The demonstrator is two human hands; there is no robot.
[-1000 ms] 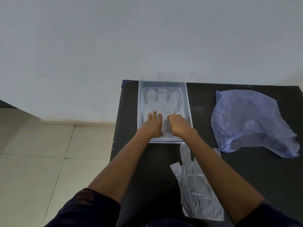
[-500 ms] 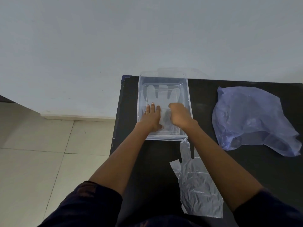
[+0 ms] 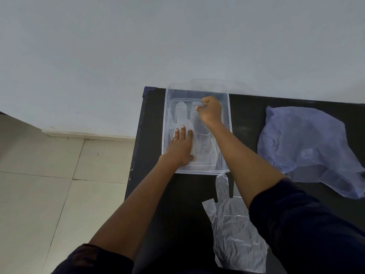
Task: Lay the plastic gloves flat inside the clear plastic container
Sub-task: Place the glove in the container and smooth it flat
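A clear plastic container [image 3: 165, 123] sits at the back left of the black table. A transparent plastic glove [image 3: 182, 115] lies spread on its floor, fingers pointing away from me. My left hand [image 3: 180, 147] presses flat on the glove's near part, fingers apart. My right hand [image 3: 210, 110] is curled at the container's far end, fingertips pinched at the glove's finger tips. A second clear glove [image 3: 235, 230] lies flat on the table in front of the container, partly under my right forearm.
A crumpled bluish-purple plastic bag [image 3: 308, 147] lies on the right side of the table [image 3: 150, 194]. The container's clear lid [image 3: 215, 84] leans behind it against the white wall. Tiled floor drops away left of the table edge.
My right hand slid from the container's near end to its far end along the glove. My left hand stayed pressed down near the front.
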